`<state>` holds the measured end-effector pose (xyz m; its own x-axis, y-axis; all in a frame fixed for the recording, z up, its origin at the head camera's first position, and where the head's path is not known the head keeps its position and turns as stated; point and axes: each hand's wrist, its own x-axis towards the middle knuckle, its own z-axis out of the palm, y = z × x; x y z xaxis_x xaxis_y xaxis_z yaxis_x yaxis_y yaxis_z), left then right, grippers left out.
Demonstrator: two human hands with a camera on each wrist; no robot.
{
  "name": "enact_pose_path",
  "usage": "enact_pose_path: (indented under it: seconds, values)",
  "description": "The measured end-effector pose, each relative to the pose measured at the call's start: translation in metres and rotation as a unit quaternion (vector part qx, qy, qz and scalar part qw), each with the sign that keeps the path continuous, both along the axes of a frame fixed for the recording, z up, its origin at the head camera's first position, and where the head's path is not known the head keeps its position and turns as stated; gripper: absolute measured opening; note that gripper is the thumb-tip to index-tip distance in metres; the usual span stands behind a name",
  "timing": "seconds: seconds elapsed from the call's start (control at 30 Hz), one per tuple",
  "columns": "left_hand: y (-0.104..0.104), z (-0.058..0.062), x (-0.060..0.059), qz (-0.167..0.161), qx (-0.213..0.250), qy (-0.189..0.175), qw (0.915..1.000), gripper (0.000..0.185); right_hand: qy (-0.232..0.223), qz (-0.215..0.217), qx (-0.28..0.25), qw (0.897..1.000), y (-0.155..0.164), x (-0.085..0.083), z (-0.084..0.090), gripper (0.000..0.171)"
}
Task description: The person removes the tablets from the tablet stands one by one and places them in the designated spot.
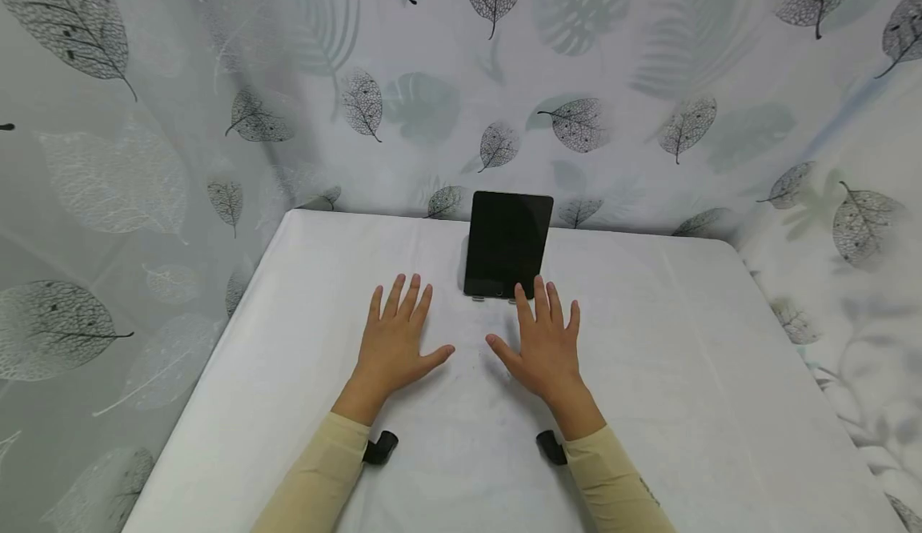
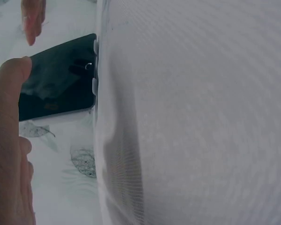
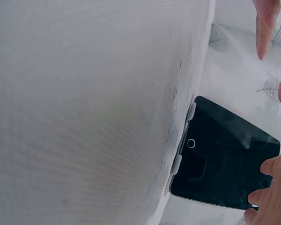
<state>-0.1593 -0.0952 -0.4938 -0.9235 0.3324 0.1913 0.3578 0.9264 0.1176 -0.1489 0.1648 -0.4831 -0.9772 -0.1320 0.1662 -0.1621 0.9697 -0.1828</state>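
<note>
A black tablet with a round home button stands tilted back near the far edge of the table, its lower edge in the small light clips of a stand. My left hand hovers palm down over the cloth, left of the tablet and nearer to me, fingers spread and straight. On the other side my right hand is held the same way, its fingertips overlapping the tablet's lower right corner in the head view. Both thumbs point inward toward each other with a gap between them. Neither hand holds anything.
A white cloth covers the table. Curtains printed with leaves hang behind it and along both sides. A black wrist mount sits at the left sleeve's inner side, and another wrist mount at the right.
</note>
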Motion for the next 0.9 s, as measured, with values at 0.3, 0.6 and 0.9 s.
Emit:
enact_pose_path:
  seconds: [0.3, 0.6, 0.9]
  values:
    - [0.009, 0.000, -0.004, -0.008, 0.114, -0.026, 0.9931, 0.098, 0.067, 0.018, -0.062, 0.996, 0.001, -0.003, -0.001, 0.087]
    - [0.029, 0.001, -0.026, -0.030, 0.389, -0.089, 0.9163, 0.083, 0.135, 0.000, -0.233, 0.963, 0.007, -0.021, -0.003, 0.062]
    - [0.054, -0.004, -0.056, -0.024, 0.552, -0.105, 0.8267, 0.065, 0.131, -0.046, -0.384, 0.913, 0.016, -0.049, -0.012, 0.055]
